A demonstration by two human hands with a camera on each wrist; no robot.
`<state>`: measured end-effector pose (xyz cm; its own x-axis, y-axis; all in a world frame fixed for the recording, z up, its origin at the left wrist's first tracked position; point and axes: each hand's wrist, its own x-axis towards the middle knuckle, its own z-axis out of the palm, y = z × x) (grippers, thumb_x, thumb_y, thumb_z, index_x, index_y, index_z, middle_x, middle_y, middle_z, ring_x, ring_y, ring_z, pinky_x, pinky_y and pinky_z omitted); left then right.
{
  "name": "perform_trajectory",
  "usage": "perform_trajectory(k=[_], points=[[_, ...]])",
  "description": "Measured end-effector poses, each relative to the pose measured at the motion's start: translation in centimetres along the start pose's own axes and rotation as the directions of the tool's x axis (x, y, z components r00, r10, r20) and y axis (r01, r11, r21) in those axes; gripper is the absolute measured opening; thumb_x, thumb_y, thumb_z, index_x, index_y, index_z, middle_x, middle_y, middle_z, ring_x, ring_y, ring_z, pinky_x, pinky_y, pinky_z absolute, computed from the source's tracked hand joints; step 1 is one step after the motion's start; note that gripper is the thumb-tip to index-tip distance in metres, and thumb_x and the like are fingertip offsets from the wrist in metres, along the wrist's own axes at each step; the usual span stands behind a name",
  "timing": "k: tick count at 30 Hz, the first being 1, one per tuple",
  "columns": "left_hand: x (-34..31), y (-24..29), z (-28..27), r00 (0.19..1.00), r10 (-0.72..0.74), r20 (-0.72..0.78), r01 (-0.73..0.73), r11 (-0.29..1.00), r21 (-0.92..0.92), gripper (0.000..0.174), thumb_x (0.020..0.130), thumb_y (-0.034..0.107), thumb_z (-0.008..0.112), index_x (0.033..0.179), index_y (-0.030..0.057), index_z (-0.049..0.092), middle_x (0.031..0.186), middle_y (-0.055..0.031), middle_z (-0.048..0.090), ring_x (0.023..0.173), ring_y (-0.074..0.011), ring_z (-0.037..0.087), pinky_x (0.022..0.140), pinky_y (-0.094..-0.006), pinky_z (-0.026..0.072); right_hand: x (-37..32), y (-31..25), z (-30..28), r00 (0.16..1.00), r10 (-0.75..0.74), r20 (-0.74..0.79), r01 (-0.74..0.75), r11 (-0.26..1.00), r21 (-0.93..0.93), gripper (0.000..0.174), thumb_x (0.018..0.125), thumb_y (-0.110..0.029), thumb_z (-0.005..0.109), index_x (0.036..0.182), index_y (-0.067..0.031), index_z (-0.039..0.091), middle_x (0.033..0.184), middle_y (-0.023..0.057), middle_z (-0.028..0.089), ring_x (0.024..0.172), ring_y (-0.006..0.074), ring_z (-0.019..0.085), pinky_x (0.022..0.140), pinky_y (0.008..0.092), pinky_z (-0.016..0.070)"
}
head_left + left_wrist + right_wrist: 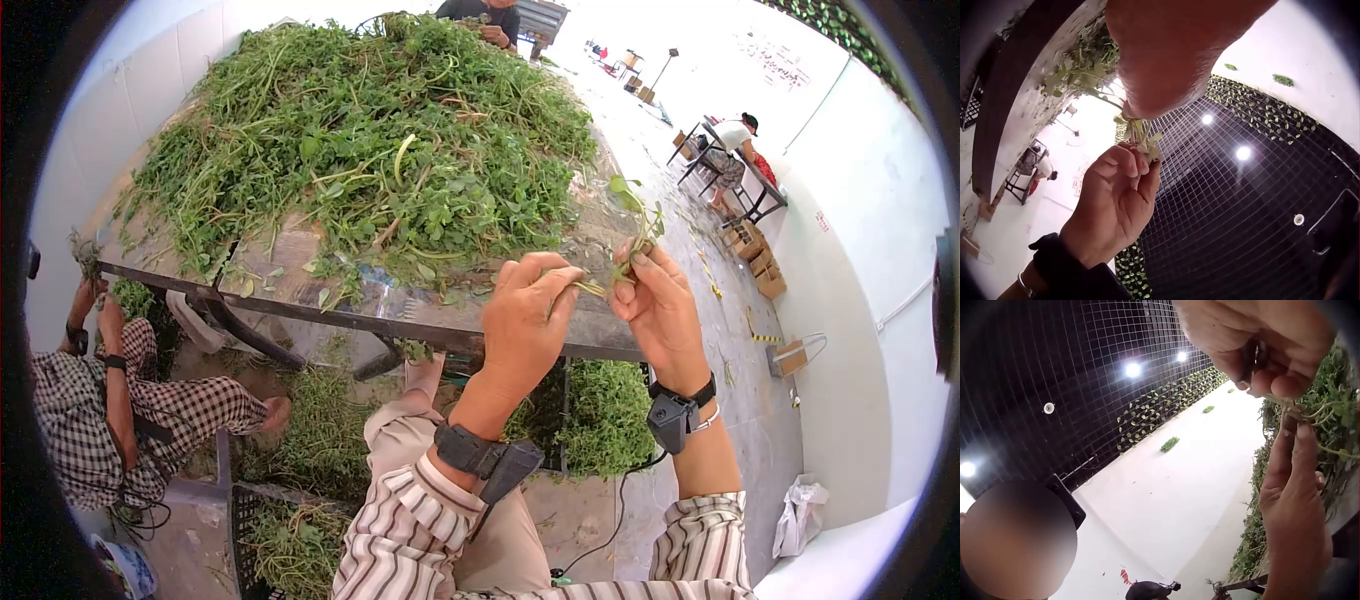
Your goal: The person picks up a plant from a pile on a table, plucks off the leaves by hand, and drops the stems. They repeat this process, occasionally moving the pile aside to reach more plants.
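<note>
Above the near edge of the table, both hands hold one leafy green sprig [640, 212]. My left hand [532, 318] pinches its pale stem end between thumb and fingers. To its right, my right hand [662, 315] grips the sprig nearer the leaves, which stick up past the fingertips. Close up in the right wrist view, the stems [1291, 411] run between the two sets of fingertips, which are nearly together. In the left wrist view small leaves [1147, 147] show between the hands. A large heap of cut greens [400, 150] lies just beyond them.
The heap covers most of the table [450, 312]. Below its edge stand crates of greens [605, 415], with more greens on the floor [320, 430]. A person in checked clothes [75, 420] sits at left, another [480, 12] is across the table. A cable [620, 500] hangs at right.
</note>
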<state>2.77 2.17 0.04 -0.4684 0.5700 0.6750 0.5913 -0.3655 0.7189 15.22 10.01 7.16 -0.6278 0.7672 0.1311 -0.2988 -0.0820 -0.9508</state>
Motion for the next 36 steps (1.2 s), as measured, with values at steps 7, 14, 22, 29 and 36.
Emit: perform_trajectory(k=[7,14,22,29,36], points=[[-0.2,0.3,0.7,0.964,-0.233,0.126,0.261,0.92,-0.293,0.014,0.082,0.007,0.06,0.095,0.0021,0.064,0.083,-0.0049,0.061,0.074,-0.0146,0.055,0.068,-0.0263,0.0438,0.8,0.2,-0.8,0.999,0.03,-0.013,-0.03,0.999,-0.017,0.017,0.093,-0.017,0.048,0.098,-0.0016,0.055,0.066,0.0004,0.052,0.057,0.0081,0.048,0.05,0.0227,0.0394],[0.0,-0.1,0.1,0.877,-0.427,0.22,0.463,0.631,-0.622,0.017,0.085,0.013,0.061,0.096,-0.0004,0.065,0.077,0.0031,0.057,0.067,-0.0037,0.045,0.058,-0.0207,0.0364,0.6,0.8,-0.7,0.993,-0.106,-0.05,0.075,0.906,-0.417,0.029,0.091,-0.022,0.051,0.112,-0.0018,0.052,0.078,0.0004,0.051,0.06,0.0059,0.048,0.049,0.0196,0.0393],[-0.3,-0.2,0.7,0.91,-0.386,0.15,0.387,0.666,-0.638,0.016,0.084,0.01,0.06,0.094,-0.0021,0.066,0.072,0.003,0.052,0.062,-0.0043,0.041,0.053,-0.0218,0.0329,-0.7,0.5,1.8,0.978,-0.189,0.085,0.203,0.801,-0.563,0.035,0.085,-0.011,0.056,0.118,-0.0029,0.051,0.079,0.0003,0.053,0.062,0.0045,0.049,0.051,0.0194,0.041],[-0.4,0.8,0.1,0.924,-0.359,0.134,0.374,0.766,-0.523,0.019,0.083,0.009,0.06,0.098,-0.0021,0.066,0.075,-0.0045,0.058,0.066,-0.0095,0.05,0.058,-0.0249,0.0397,-0.4,0.9,0.6,0.978,-0.201,0.049,0.19,0.775,-0.602,0.015,0.087,-0.006,0.053,0.1,-0.0022,0.059,0.071,-0.0009,0.053,0.06,0.0043,0.049,0.052,0.0193,0.0406],[-0.6,0.6,-0.3,0.906,-0.386,0.173,0.423,0.824,-0.376,0.019,0.085,0.011,0.06,0.096,-0.0043,0.065,0.079,-0.0034,0.064,0.071,-0.0063,0.054,0.062,-0.0224,0.0421,-0.5,0.7,-0.1,0.947,-0.321,0.022,0.268,0.749,-0.606,0.012,0.088,-0.005,0.052,0.096,-0.0003,0.059,0.078,0.0004,0.054,0.06,0.0053,0.049,0.052,0.0201,0.0408]])
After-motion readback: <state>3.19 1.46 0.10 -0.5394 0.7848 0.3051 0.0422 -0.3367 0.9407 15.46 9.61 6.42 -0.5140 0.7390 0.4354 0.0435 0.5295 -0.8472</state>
